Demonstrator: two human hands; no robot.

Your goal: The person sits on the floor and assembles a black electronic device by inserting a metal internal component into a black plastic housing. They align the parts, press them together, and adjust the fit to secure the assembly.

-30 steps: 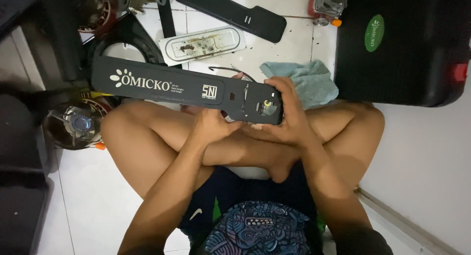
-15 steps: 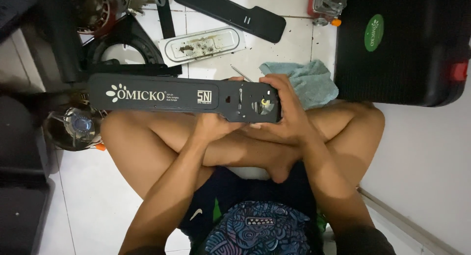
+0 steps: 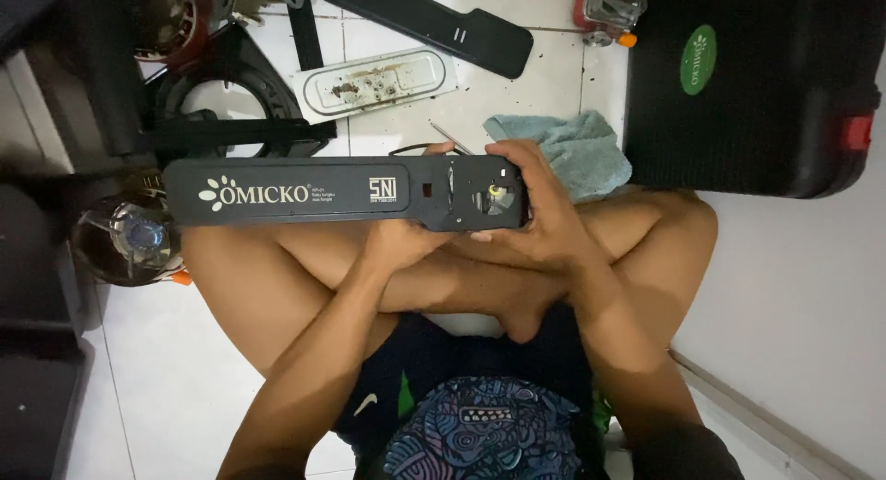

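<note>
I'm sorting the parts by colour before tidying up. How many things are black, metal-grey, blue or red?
Black: 3, long printed front panel, flat narrow panel, ribbed plastic case
Metal-grey: 1, oblong tray
Blue: 1, crumpled cloth
Red: 1, case latch
Total: 6

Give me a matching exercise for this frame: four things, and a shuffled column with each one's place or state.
Things:
1. long black panel
2. blue-green cloth
3. black case
4. pale metal tray

Places or states:
A. on the tiled floor, soiled inside, beyond the panel
B. held level over the crossed legs by the left hand and right hand
C. crumpled on the floor just behind the right hand
D. closed, at the upper right, with a red latch on its side

Pairs: 1-B, 2-C, 3-D, 4-A
</note>
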